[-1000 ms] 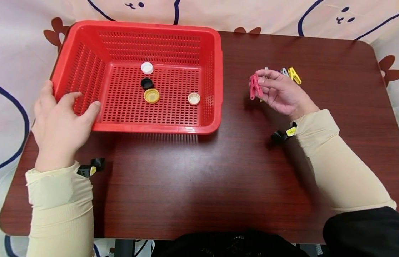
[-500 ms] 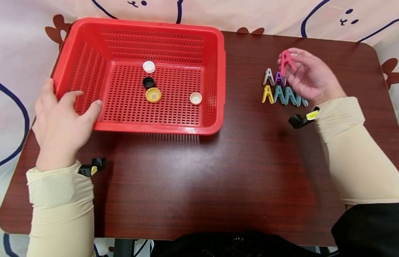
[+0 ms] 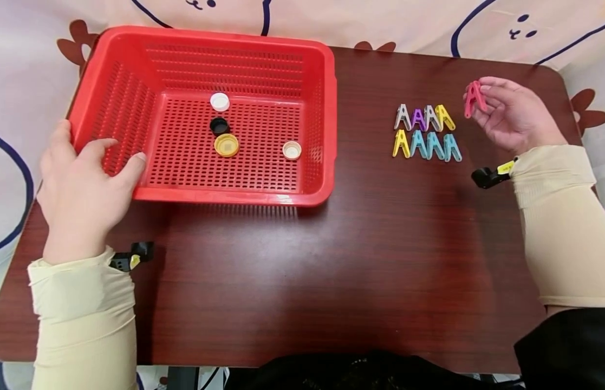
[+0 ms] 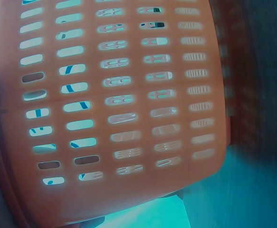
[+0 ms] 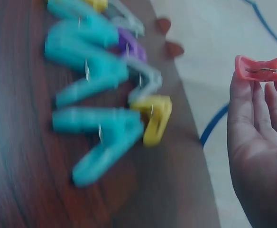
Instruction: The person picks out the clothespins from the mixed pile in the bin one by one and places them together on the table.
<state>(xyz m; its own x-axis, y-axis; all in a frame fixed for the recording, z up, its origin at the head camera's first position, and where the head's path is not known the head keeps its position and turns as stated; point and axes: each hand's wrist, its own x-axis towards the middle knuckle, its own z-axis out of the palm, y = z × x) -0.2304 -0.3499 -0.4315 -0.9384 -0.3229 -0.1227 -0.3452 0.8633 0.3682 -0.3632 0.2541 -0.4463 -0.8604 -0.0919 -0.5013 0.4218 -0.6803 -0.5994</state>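
Observation:
A pink clothespin (image 3: 475, 99) is pinched between the thumb and fingers of my right hand (image 3: 519, 116), raised over the table's far right. The right wrist view shows the pink clothespin (image 5: 262, 69) at the fingertips. Left of that hand, two rows of clothespins lie on the table. Grey, a purple clothespin (image 3: 417, 119) and a yellow clothespin (image 3: 444, 117) form the back row; a yellow clothespin (image 3: 401, 143) and teal ones (image 3: 434, 146) form the front. My left hand (image 3: 83, 189) grips the left rim of the red basket (image 3: 234, 196); its fingers are hidden in the left wrist view.
Inside the basket lie a white cap (image 3: 220, 102), a black cap (image 3: 219, 126), a yellow cap (image 3: 226, 145) and a cream cap (image 3: 292, 150). A patterned curtain (image 3: 404, 24) hangs behind the brown table (image 3: 302, 281).
My right hand has moved right with the pink clothespin, away from above the rows, which now show fully. The left hand stays at the basket rim.

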